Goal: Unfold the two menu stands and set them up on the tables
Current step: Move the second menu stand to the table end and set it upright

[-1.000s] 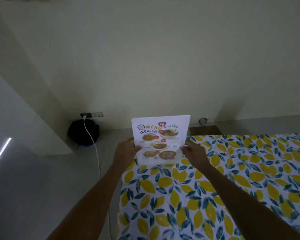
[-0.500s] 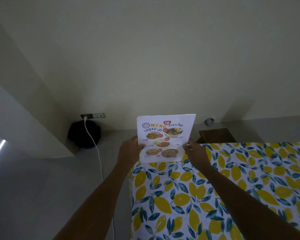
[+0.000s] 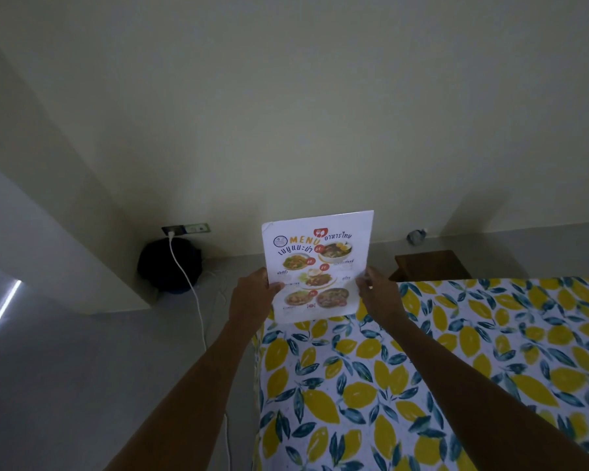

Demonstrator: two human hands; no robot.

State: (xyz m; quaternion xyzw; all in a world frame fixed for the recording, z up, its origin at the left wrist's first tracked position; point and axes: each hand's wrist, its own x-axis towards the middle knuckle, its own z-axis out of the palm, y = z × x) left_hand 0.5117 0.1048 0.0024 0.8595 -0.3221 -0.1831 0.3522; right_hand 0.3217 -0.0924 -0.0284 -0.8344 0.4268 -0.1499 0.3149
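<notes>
A white menu stand (image 3: 317, 263), printed with "MENU" and pictures of dishes, is upright with its printed face toward me, over the far left corner of the table (image 3: 439, 385), which wears a lemon-patterned cloth. My left hand (image 3: 252, 297) pinches the stand's lower left edge. Its lower right edge is pinched by my right hand (image 3: 380, 294). The stand's bottom edge sits at the cloth; I cannot tell whether it touches. Only one menu stand is in view.
A dark wooden stool (image 3: 429, 265) stands behind the table by the wall. Left of the table, a black round object (image 3: 165, 266) sits on the floor under a wall socket (image 3: 186, 229), with a white cable (image 3: 191, 287) running down across the floor.
The view has shifted so the table sits further right. Both hands still hold the menu stand, which now appears higher against the wall and more upright.
</notes>
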